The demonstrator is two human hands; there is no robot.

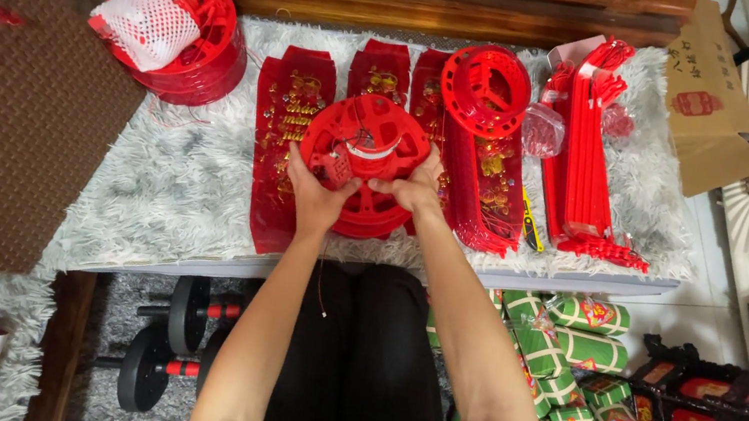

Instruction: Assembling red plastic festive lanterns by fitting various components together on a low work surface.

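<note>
Both hands grip the red round plastic wheel-shaped frame [364, 163], held tilted just above the white shaggy-covered table [187, 179]. The left hand [316, 196] closes on its lower left rim, the right hand [417, 187] on its right rim. Steady, even pressure from both sides seems wise here, since the thin spokes look brittle. Glossy red panels with gold print [280, 139] lie flat beneath; a second red ring frame [486, 89] and a bundle of red plastic rods [587, 150] rest nearby.
</note>
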